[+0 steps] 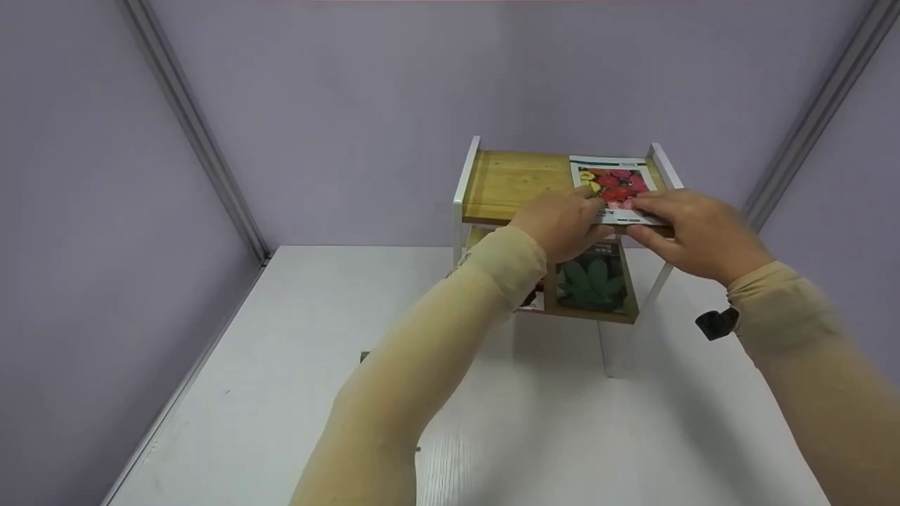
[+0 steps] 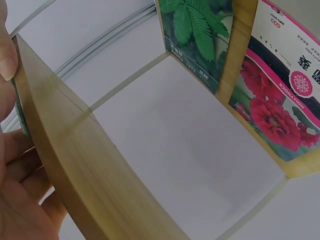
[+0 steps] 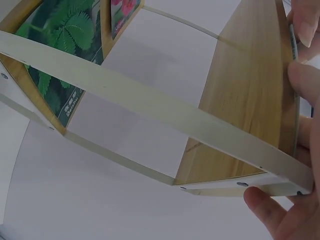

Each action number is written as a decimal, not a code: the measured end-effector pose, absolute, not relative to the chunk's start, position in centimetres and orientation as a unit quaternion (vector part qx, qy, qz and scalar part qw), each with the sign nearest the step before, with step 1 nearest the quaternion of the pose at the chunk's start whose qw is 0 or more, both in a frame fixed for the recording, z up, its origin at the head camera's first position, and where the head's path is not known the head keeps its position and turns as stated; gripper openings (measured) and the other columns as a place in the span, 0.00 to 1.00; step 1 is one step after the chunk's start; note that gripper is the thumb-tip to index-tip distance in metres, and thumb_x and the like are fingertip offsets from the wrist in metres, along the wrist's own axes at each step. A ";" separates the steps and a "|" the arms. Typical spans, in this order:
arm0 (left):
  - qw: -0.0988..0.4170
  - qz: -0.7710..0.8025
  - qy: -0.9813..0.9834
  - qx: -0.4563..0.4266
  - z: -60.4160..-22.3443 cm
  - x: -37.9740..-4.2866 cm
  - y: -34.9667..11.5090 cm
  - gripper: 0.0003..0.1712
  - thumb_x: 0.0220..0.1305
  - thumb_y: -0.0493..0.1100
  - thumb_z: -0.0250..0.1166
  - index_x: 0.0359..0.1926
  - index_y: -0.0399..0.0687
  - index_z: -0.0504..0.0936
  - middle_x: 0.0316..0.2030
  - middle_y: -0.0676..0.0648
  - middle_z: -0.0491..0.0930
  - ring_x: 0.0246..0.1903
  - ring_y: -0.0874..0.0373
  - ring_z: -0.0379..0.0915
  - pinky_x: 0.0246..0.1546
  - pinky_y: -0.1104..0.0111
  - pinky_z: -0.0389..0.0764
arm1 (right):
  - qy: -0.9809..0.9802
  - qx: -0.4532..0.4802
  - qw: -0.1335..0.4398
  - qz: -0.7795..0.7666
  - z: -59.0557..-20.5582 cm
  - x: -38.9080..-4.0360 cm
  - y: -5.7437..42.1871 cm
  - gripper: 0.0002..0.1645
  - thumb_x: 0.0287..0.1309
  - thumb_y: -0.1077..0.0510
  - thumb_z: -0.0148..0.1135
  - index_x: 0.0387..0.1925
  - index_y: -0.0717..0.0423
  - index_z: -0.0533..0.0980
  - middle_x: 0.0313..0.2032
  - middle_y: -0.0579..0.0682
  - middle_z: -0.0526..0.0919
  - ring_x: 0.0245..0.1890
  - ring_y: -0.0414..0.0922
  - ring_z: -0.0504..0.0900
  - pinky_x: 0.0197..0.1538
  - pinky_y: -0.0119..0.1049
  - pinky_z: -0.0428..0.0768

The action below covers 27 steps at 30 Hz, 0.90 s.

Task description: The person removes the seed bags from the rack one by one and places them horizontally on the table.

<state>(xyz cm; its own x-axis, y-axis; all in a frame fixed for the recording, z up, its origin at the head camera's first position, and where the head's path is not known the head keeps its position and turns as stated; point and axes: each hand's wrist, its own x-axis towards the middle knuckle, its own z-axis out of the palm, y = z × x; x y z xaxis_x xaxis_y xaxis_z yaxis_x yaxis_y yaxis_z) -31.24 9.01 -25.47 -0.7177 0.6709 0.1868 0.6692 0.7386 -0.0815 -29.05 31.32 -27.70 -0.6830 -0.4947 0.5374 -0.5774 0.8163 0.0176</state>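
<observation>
A seed packet with red, pink and yellow flowers (image 1: 619,176) lies flat at the right of the small rack's wooden top shelf (image 1: 520,179). My left hand (image 1: 559,221) rests its fingers on the packet's near left corner, thumb by the shelf's front edge. On the near right corner lie the fairly straight fingers of my right hand (image 1: 703,232). Its thumb touches the board's front edge in the right wrist view. Below, a green leaf packet (image 1: 594,281) sits on the lower shelf, beside a hollyhock packet (image 2: 272,115) that my left arm mostly hides in the head view.
The rack has white side rails (image 1: 467,172) and stands on a white table (image 1: 302,316) against a pale wall (image 1: 351,126). A small dark object (image 1: 364,356) peeks out behind my left forearm. Something black (image 1: 717,325) hangs at my right wrist.
</observation>
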 end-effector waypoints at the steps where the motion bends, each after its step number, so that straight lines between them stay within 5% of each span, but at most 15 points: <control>1: 0.100 0.002 -0.927 -0.362 -25.5 -31.2 9.0 0.27 0.71 0.61 0.48 0.60 0.51 0.75 0.52 0.51 0.75 0.48 0.60 0.74 0.55 0.67 0.74 | -0.913 0.293 0.271 0.077 -27.8 -29.1 31.4 0.25 0.60 0.47 0.64 0.55 0.55 0.78 0.51 0.58 0.81 0.51 0.58 0.78 0.52 0.58 0.74; 10: 0.088 -0.030 -0.929 -0.359 -25.9 -31.5 8.9 0.23 0.72 0.56 0.50 0.61 0.54 0.76 0.59 0.52 0.74 0.56 0.60 0.72 0.59 0.69 0.71 | -0.903 0.306 0.289 0.082 -28.1 -29.1 31.4 0.22 0.59 0.49 0.66 0.53 0.54 0.81 0.48 0.56 0.83 0.48 0.57 0.80 0.50 0.57 0.76; 27: 0.092 -0.046 -0.928 -0.357 -26.6 -32.0 8.8 0.20 0.72 0.55 0.51 0.58 0.54 0.76 0.57 0.54 0.76 0.48 0.61 0.76 0.52 0.69 0.76 | -0.908 0.294 0.289 0.072 -27.9 -29.2 30.9 0.22 0.60 0.47 0.64 0.52 0.54 0.81 0.47 0.54 0.84 0.46 0.57 0.82 0.49 0.56 0.77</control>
